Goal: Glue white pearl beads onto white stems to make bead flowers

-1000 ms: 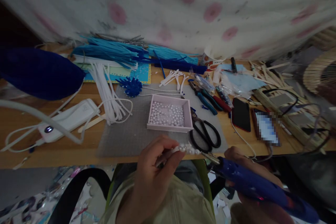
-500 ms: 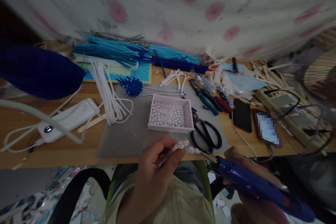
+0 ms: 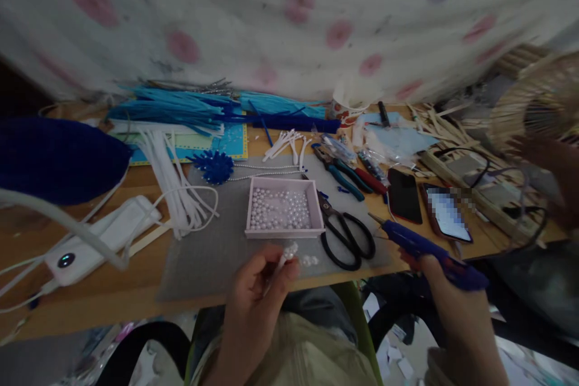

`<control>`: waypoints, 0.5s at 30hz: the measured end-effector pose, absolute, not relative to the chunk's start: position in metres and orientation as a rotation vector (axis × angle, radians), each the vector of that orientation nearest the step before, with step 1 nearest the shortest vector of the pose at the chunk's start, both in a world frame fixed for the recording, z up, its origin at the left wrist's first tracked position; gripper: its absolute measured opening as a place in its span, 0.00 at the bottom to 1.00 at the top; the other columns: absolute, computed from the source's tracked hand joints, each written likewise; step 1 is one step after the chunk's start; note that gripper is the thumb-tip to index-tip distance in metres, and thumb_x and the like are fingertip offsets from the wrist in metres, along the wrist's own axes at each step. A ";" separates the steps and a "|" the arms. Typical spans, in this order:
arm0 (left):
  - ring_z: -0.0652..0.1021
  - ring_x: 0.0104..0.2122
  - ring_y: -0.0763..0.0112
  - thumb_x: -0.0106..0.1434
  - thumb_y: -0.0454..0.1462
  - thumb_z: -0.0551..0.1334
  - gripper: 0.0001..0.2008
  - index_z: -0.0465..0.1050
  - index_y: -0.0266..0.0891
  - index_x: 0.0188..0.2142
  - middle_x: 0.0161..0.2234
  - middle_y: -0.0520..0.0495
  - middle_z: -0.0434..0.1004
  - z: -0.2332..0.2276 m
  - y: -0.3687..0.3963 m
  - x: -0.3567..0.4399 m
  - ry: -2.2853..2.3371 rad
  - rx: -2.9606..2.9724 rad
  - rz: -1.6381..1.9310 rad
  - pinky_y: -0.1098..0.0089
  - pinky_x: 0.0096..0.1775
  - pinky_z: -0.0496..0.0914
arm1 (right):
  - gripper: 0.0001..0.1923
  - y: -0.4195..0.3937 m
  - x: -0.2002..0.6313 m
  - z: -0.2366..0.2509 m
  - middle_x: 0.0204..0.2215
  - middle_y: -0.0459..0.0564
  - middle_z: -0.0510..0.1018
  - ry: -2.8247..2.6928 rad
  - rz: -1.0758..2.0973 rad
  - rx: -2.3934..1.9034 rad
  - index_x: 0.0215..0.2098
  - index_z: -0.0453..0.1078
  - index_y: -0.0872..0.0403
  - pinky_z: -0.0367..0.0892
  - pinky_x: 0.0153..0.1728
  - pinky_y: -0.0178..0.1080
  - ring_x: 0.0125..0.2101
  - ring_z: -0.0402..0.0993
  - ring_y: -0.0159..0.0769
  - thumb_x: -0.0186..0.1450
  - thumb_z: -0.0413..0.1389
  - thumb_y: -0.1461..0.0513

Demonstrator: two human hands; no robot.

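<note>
My left hand (image 3: pixel 256 289) is closed around a slim white strip tipped with pearl beads (image 3: pixel 290 249), held near the desk's front edge. Beside those fingers, a few loose pearl beads (image 3: pixel 310 260) lie at the edge of the grey mat (image 3: pixel 203 271). My right hand (image 3: pixel 452 298) grips a blue hot glue gun (image 3: pixel 425 247), its nozzle pointing left, apart from the beaded strip and right of the black-handled scissors (image 3: pixel 350 262). Just beyond my left hand sits a pale pink box (image 3: pixel 284 233) holding many pearl beads (image 3: pixel 266 208).
Pliers (image 3: pixel 346 178) and two phones (image 3: pixel 404 196) lie to the right. White pipe cleaners (image 3: pixel 167 184), a blue tinsel-like flower (image 3: pixel 215 167) and a power bank (image 3: pixel 102 241) are leftward. Another person's hand (image 3: pixel 538 157) is by a woven round object (image 3: pixel 511 108) at far right.
The glue gun has moved away from the beaded strip, over to the right of the scissors. My left hand keeps its hold. Another person's hand now shows at far right. The view has shifted.
</note>
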State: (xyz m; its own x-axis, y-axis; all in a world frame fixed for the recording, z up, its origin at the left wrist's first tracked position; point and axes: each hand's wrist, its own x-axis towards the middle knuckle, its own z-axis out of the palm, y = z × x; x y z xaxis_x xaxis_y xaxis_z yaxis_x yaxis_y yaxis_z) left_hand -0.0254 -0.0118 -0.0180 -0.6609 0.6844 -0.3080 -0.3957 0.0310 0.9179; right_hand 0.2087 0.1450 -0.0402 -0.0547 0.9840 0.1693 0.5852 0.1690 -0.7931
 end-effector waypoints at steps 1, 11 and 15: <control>0.75 0.30 0.71 0.53 0.53 0.79 0.18 0.83 0.42 0.29 0.26 0.53 0.78 -0.019 -0.011 -0.026 1.513 0.275 1.746 0.75 0.33 0.71 | 0.25 0.152 0.209 -0.040 0.23 0.53 0.83 -1.671 0.688 -1.591 0.28 0.79 0.51 0.72 0.25 0.45 0.26 0.79 0.49 0.56 0.63 0.39; 0.81 0.32 0.70 0.50 0.51 0.81 0.18 0.86 0.42 0.32 0.28 0.51 0.86 -0.031 -0.009 -0.042 1.618 0.181 1.825 0.76 0.37 0.74 | 0.33 0.185 0.195 -0.047 0.31 0.59 0.83 -1.597 0.526 -1.753 0.38 0.80 0.57 0.69 0.31 0.48 0.31 0.78 0.54 0.52 0.63 0.37; 0.82 0.30 0.70 0.48 0.52 0.82 0.20 0.86 0.42 0.32 0.28 0.51 0.86 -0.037 -0.005 -0.049 1.602 0.096 1.879 0.75 0.36 0.76 | 0.32 0.154 0.195 -0.013 0.53 0.66 0.76 -1.519 0.229 -1.664 0.54 0.76 0.56 0.65 0.36 0.51 0.43 0.76 0.59 0.60 0.68 0.45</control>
